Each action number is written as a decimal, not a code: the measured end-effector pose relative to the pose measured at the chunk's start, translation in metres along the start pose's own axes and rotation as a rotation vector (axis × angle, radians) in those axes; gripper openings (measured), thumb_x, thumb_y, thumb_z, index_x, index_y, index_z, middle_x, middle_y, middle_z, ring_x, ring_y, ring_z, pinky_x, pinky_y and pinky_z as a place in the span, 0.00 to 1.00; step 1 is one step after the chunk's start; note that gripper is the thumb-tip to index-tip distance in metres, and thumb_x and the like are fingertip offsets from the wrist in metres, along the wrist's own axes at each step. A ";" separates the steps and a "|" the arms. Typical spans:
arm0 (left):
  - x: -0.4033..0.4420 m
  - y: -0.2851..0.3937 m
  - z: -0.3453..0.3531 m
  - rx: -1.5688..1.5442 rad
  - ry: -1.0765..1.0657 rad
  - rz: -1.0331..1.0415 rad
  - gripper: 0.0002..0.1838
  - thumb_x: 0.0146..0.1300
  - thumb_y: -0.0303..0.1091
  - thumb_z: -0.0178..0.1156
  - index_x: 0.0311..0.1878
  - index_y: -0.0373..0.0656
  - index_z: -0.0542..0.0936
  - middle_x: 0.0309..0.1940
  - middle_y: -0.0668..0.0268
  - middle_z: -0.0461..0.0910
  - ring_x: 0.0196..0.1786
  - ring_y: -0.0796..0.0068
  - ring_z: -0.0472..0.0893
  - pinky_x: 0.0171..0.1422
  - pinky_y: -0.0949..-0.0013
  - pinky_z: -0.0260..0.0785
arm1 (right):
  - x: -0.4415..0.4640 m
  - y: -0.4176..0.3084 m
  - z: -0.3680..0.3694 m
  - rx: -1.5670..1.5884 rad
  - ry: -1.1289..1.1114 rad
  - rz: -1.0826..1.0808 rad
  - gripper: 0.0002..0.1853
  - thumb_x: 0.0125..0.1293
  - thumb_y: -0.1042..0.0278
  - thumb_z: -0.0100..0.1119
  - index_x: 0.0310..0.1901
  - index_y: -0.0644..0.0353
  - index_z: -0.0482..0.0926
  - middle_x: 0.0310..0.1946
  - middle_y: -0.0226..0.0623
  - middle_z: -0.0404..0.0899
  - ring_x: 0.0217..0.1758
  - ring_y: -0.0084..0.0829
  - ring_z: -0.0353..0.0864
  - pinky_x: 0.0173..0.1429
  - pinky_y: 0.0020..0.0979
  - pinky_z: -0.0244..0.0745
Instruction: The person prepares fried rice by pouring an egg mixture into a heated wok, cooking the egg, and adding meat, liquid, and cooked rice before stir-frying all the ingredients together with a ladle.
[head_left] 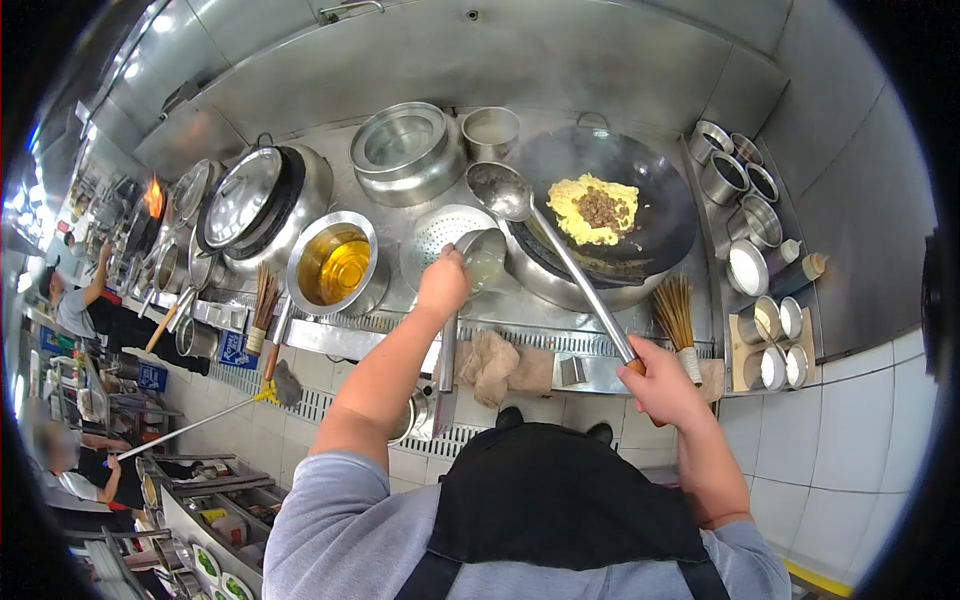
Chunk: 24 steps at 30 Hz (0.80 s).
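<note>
My right hand (pixel 665 382) is closed around the wooden grip of a long steel ladle (pixel 572 255). The ladle's bowl is over the left rim of a black wok (pixel 668 190), which holds cooked egg (pixel 570 205) topped with browned minced meat (pixel 604 208). With my left hand (pixel 443 284) I grip the edge of a small metal bowl (pixel 487 262), tilted and with some pale liquid inside. Behind that hand lies a perforated skimmer (pixel 428 235), partly covered by the bowl and hand.
A pot of yellow oil (pixel 345 268) stands left, beside a lidded pot (pixel 245 195). Bamboo brushes (pixel 676 310) lie at the front edge. Seasoning containers (pixel 765 318) line the right side. Crumpled cloths (pixel 490 365) hang at the front. Other people (pixel 75 310) work at far left.
</note>
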<state>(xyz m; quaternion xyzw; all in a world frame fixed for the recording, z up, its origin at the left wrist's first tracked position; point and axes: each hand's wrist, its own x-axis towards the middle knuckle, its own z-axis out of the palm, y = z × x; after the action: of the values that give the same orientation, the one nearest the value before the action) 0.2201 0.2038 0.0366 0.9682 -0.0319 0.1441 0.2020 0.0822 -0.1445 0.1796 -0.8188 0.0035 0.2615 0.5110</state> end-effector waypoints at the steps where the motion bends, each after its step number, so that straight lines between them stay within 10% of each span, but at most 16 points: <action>1: 0.000 0.001 -0.003 0.009 -0.001 0.002 0.12 0.57 0.30 0.54 0.40 0.30 0.76 0.53 0.44 0.76 0.43 0.43 0.80 0.50 0.53 0.75 | -0.002 0.007 -0.002 -0.174 0.057 -0.104 0.13 0.62 0.69 0.56 0.47 0.63 0.72 0.20 0.37 0.74 0.20 0.35 0.76 0.27 0.34 0.69; 5: 0.006 -0.015 -0.020 0.175 -0.089 -0.006 0.13 0.59 0.30 0.52 0.44 0.32 0.75 0.61 0.44 0.70 0.41 0.45 0.81 0.48 0.52 0.75 | -0.018 0.024 -0.007 -0.422 0.164 -0.268 0.18 0.60 0.67 0.58 0.50 0.63 0.72 0.25 0.47 0.79 0.32 0.52 0.78 0.37 0.42 0.72; 15: 0.006 0.004 -0.101 0.372 0.165 0.054 0.12 0.58 0.29 0.54 0.42 0.32 0.74 0.67 0.47 0.64 0.36 0.50 0.82 0.38 0.55 0.77 | -0.032 0.062 -0.013 -0.680 0.167 -0.339 0.22 0.58 0.67 0.57 0.55 0.58 0.70 0.28 0.45 0.80 0.31 0.50 0.80 0.34 0.46 0.72; 18: -0.021 0.006 -0.058 0.673 -0.203 0.307 0.13 0.58 0.28 0.53 0.44 0.31 0.75 0.66 0.43 0.64 0.35 0.58 0.84 0.38 0.58 0.79 | -0.022 0.064 -0.006 -0.844 0.173 -0.385 0.21 0.60 0.67 0.56 0.55 0.62 0.69 0.27 0.47 0.80 0.31 0.50 0.81 0.36 0.49 0.75; 22: -0.007 -0.024 -0.059 0.371 0.344 -0.080 0.14 0.58 0.28 0.54 0.45 0.28 0.74 0.63 0.43 0.67 0.35 0.57 0.84 0.38 0.57 0.79 | -0.018 0.066 -0.019 -0.772 0.046 -0.478 0.21 0.60 0.68 0.55 0.55 0.62 0.69 0.26 0.49 0.79 0.29 0.52 0.80 0.34 0.50 0.74; 24: -0.006 -0.054 -0.050 0.456 0.688 -0.008 0.13 0.60 0.28 0.53 0.43 0.25 0.73 0.55 0.42 0.74 0.33 0.59 0.85 0.33 0.59 0.79 | -0.011 0.071 -0.029 -0.020 -0.345 -0.009 0.19 0.62 0.70 0.54 0.55 0.64 0.70 0.22 0.43 0.78 0.21 0.42 0.80 0.28 0.41 0.74</action>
<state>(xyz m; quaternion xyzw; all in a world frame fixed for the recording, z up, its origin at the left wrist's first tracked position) 0.2074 0.2734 0.0575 0.8837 0.0740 0.4618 -0.0181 0.0651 -0.2054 0.1353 -0.7668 -0.0907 0.3959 0.4971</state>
